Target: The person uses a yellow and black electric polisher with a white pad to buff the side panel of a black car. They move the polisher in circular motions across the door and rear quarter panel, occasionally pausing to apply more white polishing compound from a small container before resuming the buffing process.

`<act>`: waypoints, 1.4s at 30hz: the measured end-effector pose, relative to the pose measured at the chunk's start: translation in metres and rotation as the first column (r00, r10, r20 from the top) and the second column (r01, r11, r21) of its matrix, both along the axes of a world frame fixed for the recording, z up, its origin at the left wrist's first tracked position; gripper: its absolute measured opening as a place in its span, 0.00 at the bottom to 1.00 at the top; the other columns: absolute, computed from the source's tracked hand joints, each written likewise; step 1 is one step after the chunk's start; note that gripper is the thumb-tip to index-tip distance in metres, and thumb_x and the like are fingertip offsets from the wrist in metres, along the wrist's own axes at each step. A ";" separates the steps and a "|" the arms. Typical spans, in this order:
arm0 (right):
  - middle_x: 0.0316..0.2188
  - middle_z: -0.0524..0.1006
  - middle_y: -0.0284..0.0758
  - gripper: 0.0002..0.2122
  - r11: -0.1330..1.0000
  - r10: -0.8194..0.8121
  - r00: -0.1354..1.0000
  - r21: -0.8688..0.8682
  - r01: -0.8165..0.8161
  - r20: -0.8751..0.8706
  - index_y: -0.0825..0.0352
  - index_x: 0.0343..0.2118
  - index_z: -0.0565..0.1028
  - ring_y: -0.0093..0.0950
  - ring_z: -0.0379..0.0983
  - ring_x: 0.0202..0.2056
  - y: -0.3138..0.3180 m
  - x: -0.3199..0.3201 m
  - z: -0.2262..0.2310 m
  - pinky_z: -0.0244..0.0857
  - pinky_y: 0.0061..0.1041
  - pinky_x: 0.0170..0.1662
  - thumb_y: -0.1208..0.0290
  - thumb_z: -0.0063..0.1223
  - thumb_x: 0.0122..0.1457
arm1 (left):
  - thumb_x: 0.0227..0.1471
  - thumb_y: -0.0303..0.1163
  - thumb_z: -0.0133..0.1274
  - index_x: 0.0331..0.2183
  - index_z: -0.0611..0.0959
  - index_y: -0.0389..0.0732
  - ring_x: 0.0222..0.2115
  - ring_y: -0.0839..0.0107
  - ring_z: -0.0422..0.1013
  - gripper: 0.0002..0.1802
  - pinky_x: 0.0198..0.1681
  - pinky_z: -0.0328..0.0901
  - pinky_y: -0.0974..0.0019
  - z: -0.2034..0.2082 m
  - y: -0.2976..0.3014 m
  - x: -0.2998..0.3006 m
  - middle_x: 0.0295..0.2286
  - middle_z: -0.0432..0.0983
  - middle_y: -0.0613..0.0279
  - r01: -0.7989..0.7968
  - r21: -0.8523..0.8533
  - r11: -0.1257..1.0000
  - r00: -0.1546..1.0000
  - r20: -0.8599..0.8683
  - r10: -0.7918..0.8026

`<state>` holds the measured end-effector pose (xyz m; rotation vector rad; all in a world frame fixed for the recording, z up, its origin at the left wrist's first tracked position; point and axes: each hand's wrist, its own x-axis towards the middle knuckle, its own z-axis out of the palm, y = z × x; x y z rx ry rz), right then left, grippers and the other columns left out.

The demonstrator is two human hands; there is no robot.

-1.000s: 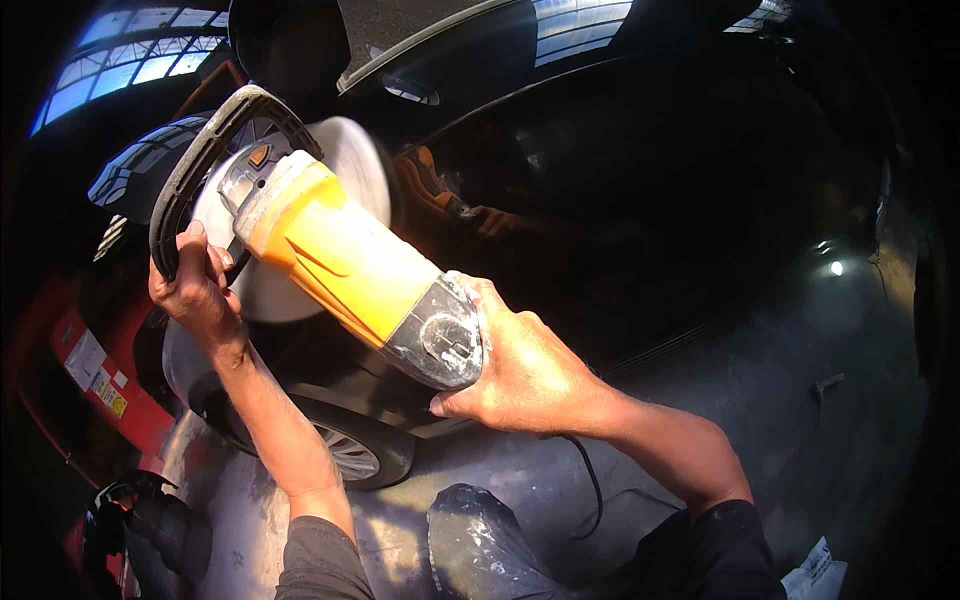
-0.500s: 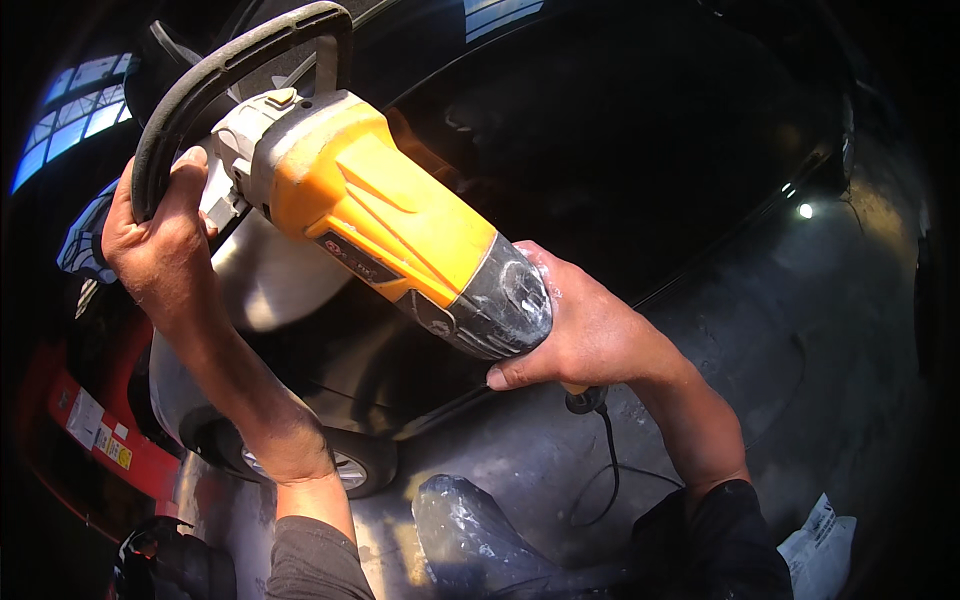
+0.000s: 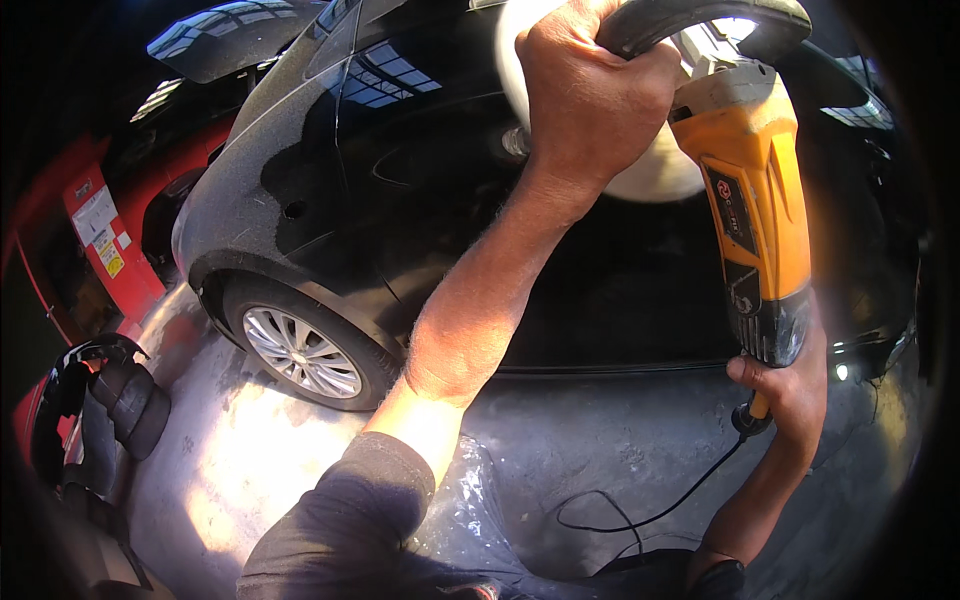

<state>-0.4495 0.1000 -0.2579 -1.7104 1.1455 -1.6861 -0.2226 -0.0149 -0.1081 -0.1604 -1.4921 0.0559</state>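
Observation:
A yellow and black car polisher (image 3: pixel 757 195) is held in both hands against the side of a black car (image 3: pixel 430 220). My left hand (image 3: pixel 595 110) is closed round its black loop handle (image 3: pixel 725 18) at the top. Below, my right hand (image 3: pixel 800 385) wraps the black rear end of the body, thumb across the front. The round white polishing pad (image 3: pixel 655 178) shows behind my left hand and forearm; whether it touches the panel I cannot tell. From the tool's rear end a black power cord (image 3: pixel 690 492) runs down.
The car's rear wheel (image 3: pixel 300 350) with silver spokes stands at left, beside a dull, dusty patch of bodywork. Further left are a red frame (image 3: pixel 115 240) with stickers and some black parts (image 3: pixel 125 400). The cord loops on the grey floor (image 3: pixel 600 440) near my legs.
Both hands have carried the polisher to the right, and it now stands more upright. My view has shifted, so the rear wheel and car flank show more fully.

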 end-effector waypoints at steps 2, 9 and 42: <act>0.45 0.77 0.34 0.44 1.000 0.020 0.998 -0.004 -0.020 -0.055 0.69 0.56 0.68 0.30 0.75 0.47 -0.003 0.012 0.002 0.67 0.29 0.55 0.70 0.78 0.29 | 0.45 0.16 0.54 0.39 0.81 0.29 0.34 0.73 0.76 0.14 0.41 0.69 0.70 -0.003 0.000 0.025 0.34 0.80 0.59 -0.020 0.010 1.000 0.999 -0.028 0.020; 0.49 0.78 0.39 0.43 0.976 0.216 0.970 0.033 -0.214 -0.114 0.68 0.57 0.68 0.37 0.75 0.54 -0.032 0.092 -0.003 0.64 0.35 0.62 0.77 0.78 0.32 | 0.49 0.18 0.56 0.21 0.80 0.34 0.10 0.79 0.61 0.06 0.18 0.60 0.72 -0.036 0.025 0.135 0.12 0.68 0.66 -0.126 0.239 0.963 0.965 -0.194 0.174; 0.54 0.70 0.37 0.46 0.998 0.039 0.964 0.031 -0.049 0.263 0.67 0.63 0.56 0.29 0.67 0.58 -0.018 -0.026 -0.147 0.60 0.33 0.63 0.73 0.78 0.42 | 0.50 0.20 0.60 0.28 0.82 0.34 0.20 0.84 0.65 0.02 0.25 0.60 0.76 -0.067 -0.015 -0.104 0.20 0.72 0.72 -0.122 0.287 0.950 0.975 0.213 0.061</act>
